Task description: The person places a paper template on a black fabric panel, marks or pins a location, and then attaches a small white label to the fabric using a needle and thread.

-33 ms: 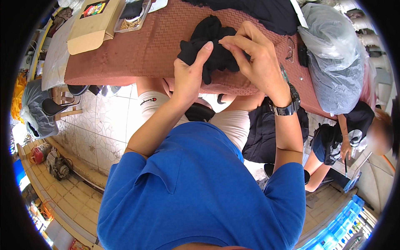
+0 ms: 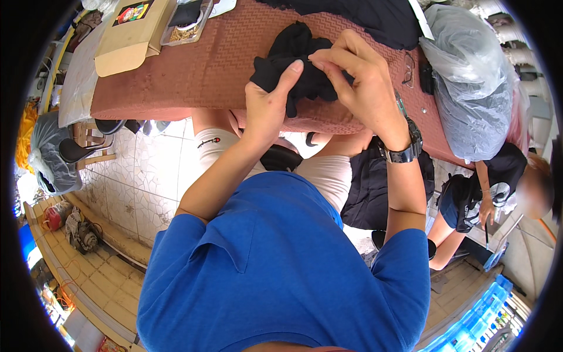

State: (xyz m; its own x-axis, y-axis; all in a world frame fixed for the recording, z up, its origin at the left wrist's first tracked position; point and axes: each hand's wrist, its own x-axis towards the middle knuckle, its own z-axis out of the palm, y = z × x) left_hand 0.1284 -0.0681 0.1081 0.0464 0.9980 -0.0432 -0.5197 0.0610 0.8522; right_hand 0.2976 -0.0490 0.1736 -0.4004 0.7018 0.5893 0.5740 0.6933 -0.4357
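Note:
A crumpled black cloth (image 2: 302, 47) lies bunched near the front edge of the table. My left hand (image 2: 270, 102) is closed on its near left side, thumb on top and pointing up, the other fingers hidden under the folds. From the right, my right hand (image 2: 363, 73) reaches over the cloth with thumb and forefinger pinched together. Something tiny and light shows at those fingertips, too small to name. Little space separates the pinch from my left thumb. On my right wrist is a dark watch (image 2: 402, 149).
The table has a reddish-brown textured cover (image 2: 176, 88). A cardboard box (image 2: 126, 38) and a clear container (image 2: 186, 29) of small golden pieces stand at the back left. Eyeglasses (image 2: 409, 70) and a big plastic bag (image 2: 469, 82) are on the right. Another person (image 2: 492, 182) sits at the far right.

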